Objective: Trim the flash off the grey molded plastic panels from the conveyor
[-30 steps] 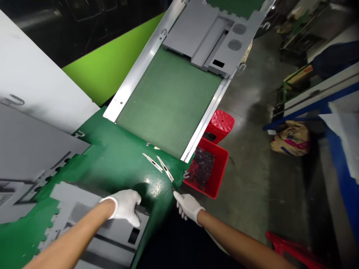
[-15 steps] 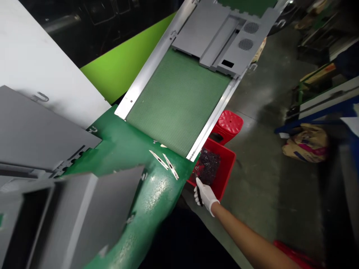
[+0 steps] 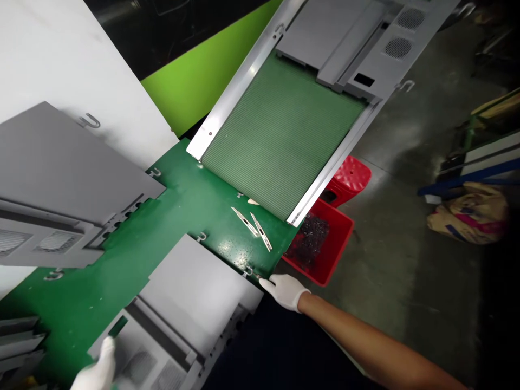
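A grey moulded panel (image 3: 190,287) with round vents and a small rectangular opening lies in front of me over the green table (image 3: 134,238). My left hand (image 3: 97,368), in a white glove, grips its near left corner, the thumb on top beside the opening. In my white-gloved right hand (image 3: 286,292) is a slim black-handled tool; its handle is mostly hidden now. The tool's tip (image 3: 257,276) is close to a small hook-shaped piece (image 3: 248,271) on the panel's edge. I cannot tell whether they touch. Another hook-shaped piece (image 3: 201,237) sticks out at the far corner.
A second grey panel (image 3: 81,168) leans at the left. Ahead, a green ribbed conveyor (image 3: 280,135) carries another panel (image 3: 345,43). Two slim pale cutters (image 3: 262,233) lie on the table. Right of it are a red bin (image 3: 339,249) with dark scraps and a red stool (image 3: 353,173).
The panel has swung from a blurred, tilted position down to lying flatter before me. My right hand has moved from the red bin to the panel's edge. My left hand has come into view.
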A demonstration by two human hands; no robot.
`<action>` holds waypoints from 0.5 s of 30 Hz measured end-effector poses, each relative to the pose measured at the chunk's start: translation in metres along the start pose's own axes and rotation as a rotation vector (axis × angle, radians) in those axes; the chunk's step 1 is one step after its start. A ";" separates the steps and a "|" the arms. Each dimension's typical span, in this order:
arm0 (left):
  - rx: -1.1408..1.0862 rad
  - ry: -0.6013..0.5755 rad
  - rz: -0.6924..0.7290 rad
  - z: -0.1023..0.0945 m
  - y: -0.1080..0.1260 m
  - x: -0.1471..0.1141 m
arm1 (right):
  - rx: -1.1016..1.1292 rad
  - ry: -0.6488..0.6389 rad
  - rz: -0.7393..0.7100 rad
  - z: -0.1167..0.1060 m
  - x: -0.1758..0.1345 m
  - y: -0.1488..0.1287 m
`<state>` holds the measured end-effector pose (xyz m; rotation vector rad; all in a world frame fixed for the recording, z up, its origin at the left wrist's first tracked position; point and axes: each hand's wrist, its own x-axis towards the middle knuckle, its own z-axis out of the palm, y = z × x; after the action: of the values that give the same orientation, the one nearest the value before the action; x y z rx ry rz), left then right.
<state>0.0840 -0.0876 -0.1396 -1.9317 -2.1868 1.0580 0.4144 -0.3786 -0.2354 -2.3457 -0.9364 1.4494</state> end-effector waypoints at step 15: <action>0.149 -0.345 1.429 -0.022 0.265 -0.083 | -0.101 -0.054 -0.054 0.010 0.012 -0.014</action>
<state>0.3414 -0.1527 -0.2232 -3.3284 -0.3671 1.5788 0.4041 -0.3615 -0.2418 -2.3421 -1.1035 1.4848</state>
